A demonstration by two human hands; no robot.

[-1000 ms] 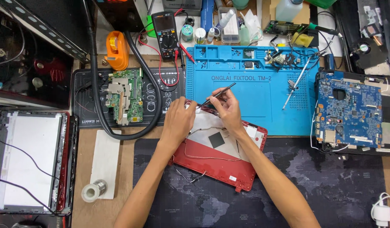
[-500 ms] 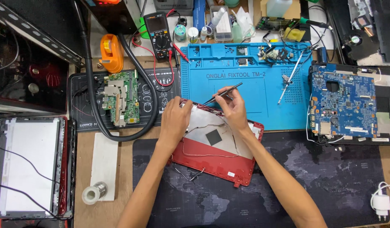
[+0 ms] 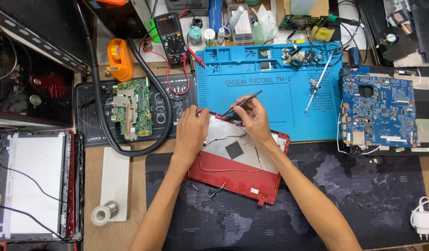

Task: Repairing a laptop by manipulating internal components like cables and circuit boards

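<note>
The red laptop lid (image 3: 237,179) lies under both hands: left hand (image 3: 190,132) pressing its corner, apparently gripping nothing, right hand (image 3: 255,120) pinching a thin tool (image 3: 242,102).

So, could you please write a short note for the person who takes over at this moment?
Left hand: pressing down the far left corner of the red cover, no tool in it.
Right hand: pinch grip on a thin dark tool, tip at the cover's far edge.
Cover lies open side up, half on the blue mat, half on the dark mat; thin wires run loose inside.
Done: blue board lies out at the right, green board at the left.
Left: far edge of the cover.
</note>
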